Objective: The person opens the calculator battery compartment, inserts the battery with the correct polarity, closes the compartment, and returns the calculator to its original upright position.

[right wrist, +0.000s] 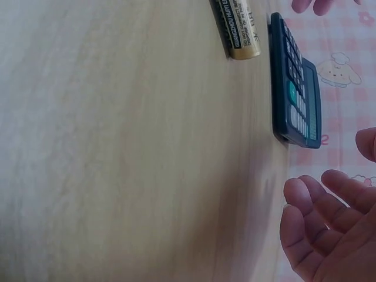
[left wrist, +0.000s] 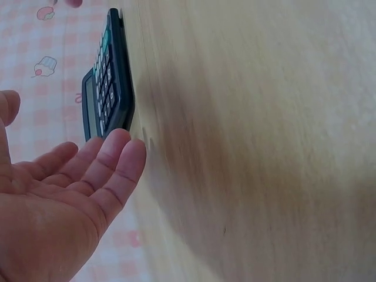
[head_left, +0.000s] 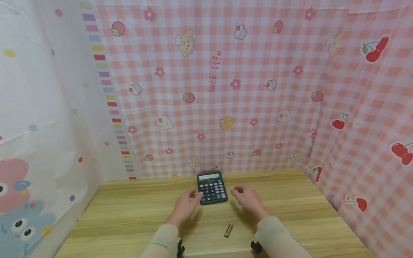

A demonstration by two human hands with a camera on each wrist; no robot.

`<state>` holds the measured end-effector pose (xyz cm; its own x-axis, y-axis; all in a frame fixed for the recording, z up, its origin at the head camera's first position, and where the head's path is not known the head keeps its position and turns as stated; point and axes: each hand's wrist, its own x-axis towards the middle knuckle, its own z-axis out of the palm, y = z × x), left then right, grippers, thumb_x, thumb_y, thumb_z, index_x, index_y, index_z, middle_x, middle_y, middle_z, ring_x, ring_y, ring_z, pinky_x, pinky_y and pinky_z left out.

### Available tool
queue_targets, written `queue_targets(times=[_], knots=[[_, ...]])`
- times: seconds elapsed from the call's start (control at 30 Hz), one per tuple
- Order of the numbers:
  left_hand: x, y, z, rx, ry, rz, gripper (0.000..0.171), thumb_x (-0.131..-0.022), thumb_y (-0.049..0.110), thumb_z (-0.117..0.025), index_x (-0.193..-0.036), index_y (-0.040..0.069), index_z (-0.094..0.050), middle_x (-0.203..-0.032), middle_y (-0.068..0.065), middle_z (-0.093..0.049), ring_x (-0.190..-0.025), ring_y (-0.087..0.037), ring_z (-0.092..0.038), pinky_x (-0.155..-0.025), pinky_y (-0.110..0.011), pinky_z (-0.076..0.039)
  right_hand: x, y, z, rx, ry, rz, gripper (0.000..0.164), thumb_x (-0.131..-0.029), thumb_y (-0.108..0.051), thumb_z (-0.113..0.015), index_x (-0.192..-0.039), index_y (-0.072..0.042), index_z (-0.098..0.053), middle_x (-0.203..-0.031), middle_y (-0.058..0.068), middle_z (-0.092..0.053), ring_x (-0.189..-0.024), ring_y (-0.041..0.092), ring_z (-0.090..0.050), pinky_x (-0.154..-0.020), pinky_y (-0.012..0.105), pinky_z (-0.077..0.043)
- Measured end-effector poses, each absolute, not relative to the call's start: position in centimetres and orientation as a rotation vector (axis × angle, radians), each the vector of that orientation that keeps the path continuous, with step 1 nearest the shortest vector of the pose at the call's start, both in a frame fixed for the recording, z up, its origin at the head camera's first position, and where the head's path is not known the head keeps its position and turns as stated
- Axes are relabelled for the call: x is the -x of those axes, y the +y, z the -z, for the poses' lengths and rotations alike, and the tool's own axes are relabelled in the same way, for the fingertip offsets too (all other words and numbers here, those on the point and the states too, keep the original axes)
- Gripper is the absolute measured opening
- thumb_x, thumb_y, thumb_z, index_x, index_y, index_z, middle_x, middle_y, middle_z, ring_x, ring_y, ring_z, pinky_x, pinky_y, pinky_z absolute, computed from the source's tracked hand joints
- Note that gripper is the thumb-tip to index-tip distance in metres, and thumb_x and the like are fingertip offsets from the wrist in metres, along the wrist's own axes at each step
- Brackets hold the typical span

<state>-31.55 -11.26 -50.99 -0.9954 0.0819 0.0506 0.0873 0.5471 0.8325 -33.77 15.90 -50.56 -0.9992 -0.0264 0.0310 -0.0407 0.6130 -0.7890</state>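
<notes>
A black desk calculator point(head_left: 212, 187) lies face up toward the back of the wooden table, its display at the far end. My left hand point(head_left: 187, 204) is at its left side, fingers loosely bent and holding nothing; in the left wrist view the fingers point(left wrist: 111, 167) are near the calculator point(left wrist: 108, 82), and I cannot tell whether they touch it. On the other side, apart from the calculator, my right hand point(head_left: 248, 199) hovers with relaxed fingers and nothing in them. Between the forearms a gold battery point(head_left: 228, 230) lies on the table, also visible in the right wrist view.
The wood-grain table point(head_left: 135, 215) meets a pink checked cloth point(head_left: 206, 107) right behind the calculator. A white patterned cloth point(head_left: 48, 107) hangs on the left, and a cherry-print cloth point(head_left: 371, 125) on the right. Both wrists carry small black devices.
</notes>
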Motion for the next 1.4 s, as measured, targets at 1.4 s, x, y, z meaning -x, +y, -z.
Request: queue_targets(times=[1.4], knots=[[33.5, -8.6, 52.2, -0.336, -2.496, 1.876, 0.059, -0.109, 0.038, -0.056, -0.142, -0.011, -0.058, -0.124, -0.025, -0.07, -0.097, -0.025, -0.067, -0.086, -0.039, -0.058, 36.5, 12.1, 52.1, 0.201, -2.675, -1.873, 0.048, -0.111, -0.023, -0.052, -0.145, 0.011, -0.057, -0.136, 0.025, -0.068, -0.113, 0.028, -0.07, -0.1, 0.044, -0.058]])
